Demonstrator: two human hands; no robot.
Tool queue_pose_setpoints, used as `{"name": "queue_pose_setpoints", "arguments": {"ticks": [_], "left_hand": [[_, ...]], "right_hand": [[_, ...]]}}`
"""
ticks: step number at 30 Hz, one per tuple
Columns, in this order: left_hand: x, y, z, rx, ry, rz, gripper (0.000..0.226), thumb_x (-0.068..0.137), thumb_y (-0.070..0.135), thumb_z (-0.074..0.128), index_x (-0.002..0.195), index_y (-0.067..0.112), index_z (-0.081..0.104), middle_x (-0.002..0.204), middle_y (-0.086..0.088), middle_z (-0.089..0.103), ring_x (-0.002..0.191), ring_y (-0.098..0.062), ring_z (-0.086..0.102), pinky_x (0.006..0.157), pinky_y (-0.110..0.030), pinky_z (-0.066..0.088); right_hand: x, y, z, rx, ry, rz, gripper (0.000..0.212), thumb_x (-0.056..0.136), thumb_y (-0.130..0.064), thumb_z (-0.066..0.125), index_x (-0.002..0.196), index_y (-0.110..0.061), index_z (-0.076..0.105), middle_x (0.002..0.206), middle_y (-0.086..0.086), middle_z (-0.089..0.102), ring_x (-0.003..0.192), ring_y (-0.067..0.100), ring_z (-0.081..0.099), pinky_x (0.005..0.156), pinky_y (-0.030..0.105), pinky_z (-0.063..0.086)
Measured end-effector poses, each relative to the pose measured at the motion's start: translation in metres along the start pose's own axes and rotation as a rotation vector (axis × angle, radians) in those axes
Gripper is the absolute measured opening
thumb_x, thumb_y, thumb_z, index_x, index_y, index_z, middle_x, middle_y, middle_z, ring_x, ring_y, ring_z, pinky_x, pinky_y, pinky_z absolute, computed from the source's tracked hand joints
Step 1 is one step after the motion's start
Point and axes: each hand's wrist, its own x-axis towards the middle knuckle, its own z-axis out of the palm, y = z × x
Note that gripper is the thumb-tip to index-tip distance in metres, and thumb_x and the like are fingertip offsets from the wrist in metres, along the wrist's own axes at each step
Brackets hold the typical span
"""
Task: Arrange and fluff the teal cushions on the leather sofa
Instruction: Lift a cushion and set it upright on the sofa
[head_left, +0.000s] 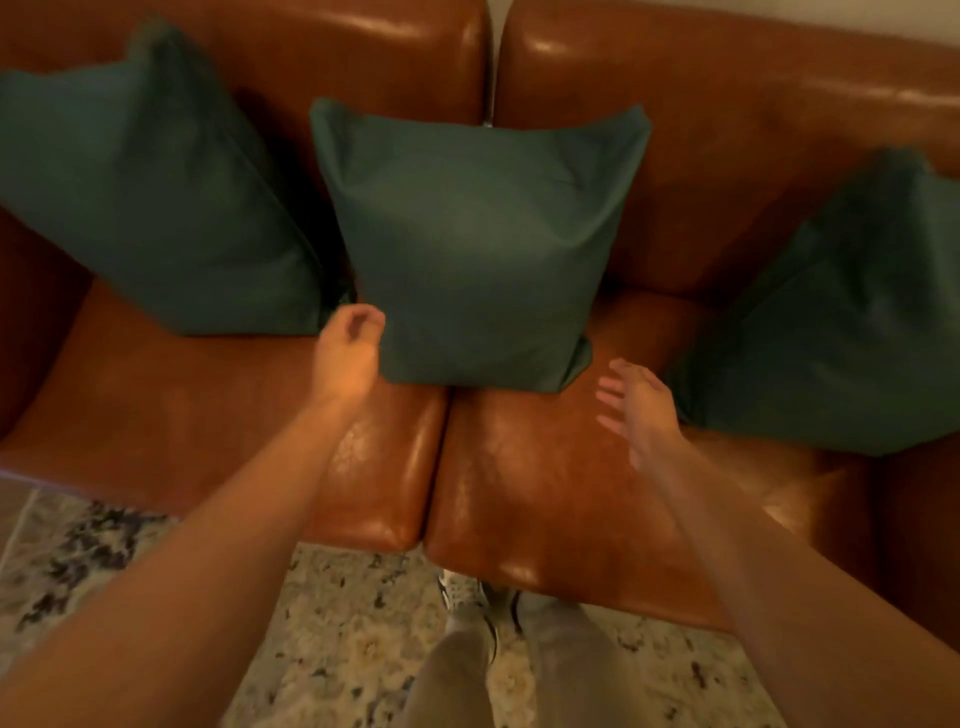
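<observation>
Standing upright across the brown leather sofa (545, 493) are 3 teal cushions, all leaning on the backrest. The middle cushion (472, 244) sits square over the gap where the 2 seat pads meet, its lower edge resting on both. The left cushion (156, 208) is tilted, with 1 corner up and its lower right corner just beside the middle one. The right cushion (841, 322) is tilted too and stands apart from the middle cushion, with bare leather between them.

Both bare arms reach out over the seat. The left hand (345, 353) is at the lower left corner of the middle cushion, its fingers (363, 319) curled in narrow toward the thumb; whether they pinch the fabric or merely brush the edge cannot be told from here. The right hand (641, 405) hovers over the right seat pad, between the middle and right cushions, touching neither, with its fingers (610, 387) spread wide and holding nothing.

Below the sofa's front edge lies a pale patterned rug (337, 649). The person's grey trouser legs (462, 670) and a sneaker (462, 592) show at the bottom, close to the seat.
</observation>
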Motion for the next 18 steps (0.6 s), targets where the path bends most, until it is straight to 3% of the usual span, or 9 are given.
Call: {"name": "queue_pose_setpoints", "arguments": {"ticks": [3,7,10,14,18], "left_hand": [[0.035,0.027,-0.011,-0.037,0.098,-0.035,0.051,0.086,0.051,0.055,0.122,0.015,0.057,0.115,-0.005,0.064,0.101,-0.019,0.060,0.096,-0.046,0.048],[0.058,0.059,-0.006,-0.226,0.050,-0.132,0.073,0.088,0.060,0.052,0.148,0.025,0.031,0.147,0.003,0.043,0.129,-0.015,0.045,0.110,-0.043,0.037],[0.075,0.070,-0.001,-0.339,0.024,-0.146,0.077,0.089,0.061,0.051,0.152,0.026,0.023,0.154,0.004,0.034,0.137,-0.017,0.038,0.114,-0.044,0.031],[0.096,0.082,-0.003,-0.340,-0.025,-0.123,0.075,0.088,0.058,0.055,0.151,0.030,0.025,0.151,0.008,0.038,0.133,-0.013,0.042,0.111,-0.039,0.034],[0.121,0.078,-0.006,-0.342,-0.112,-0.090,0.050,0.093,0.045,0.052,0.140,0.028,0.047,0.131,0.009,0.059,0.118,-0.011,0.056,0.106,-0.041,0.043]], "right_hand": [[0.011,-0.017,0.013,0.049,0.005,0.024,0.038,0.100,-0.036,0.047,0.135,-0.023,0.048,0.131,0.002,0.056,0.116,0.020,0.054,0.104,0.047,0.043],[0.024,-0.037,0.038,0.171,-0.032,0.095,0.054,0.099,-0.049,0.044,0.147,-0.026,0.036,0.144,-0.002,0.046,0.129,0.024,0.048,0.096,0.044,0.041],[0.032,-0.045,0.055,0.232,-0.100,0.138,0.061,0.096,-0.060,0.038,0.147,-0.027,0.037,0.150,-0.001,0.042,0.136,0.026,0.041,0.106,0.049,0.033],[0.039,-0.046,0.072,0.271,-0.148,0.190,0.077,0.088,-0.072,0.038,0.151,-0.028,0.030,0.157,0.000,0.030,0.144,0.028,0.029,0.115,0.058,0.019],[0.039,-0.048,0.091,0.390,-0.129,0.190,0.081,0.089,-0.070,0.041,0.153,-0.026,0.021,0.160,-0.001,0.022,0.148,0.029,0.019,0.114,0.062,0.016]]}}
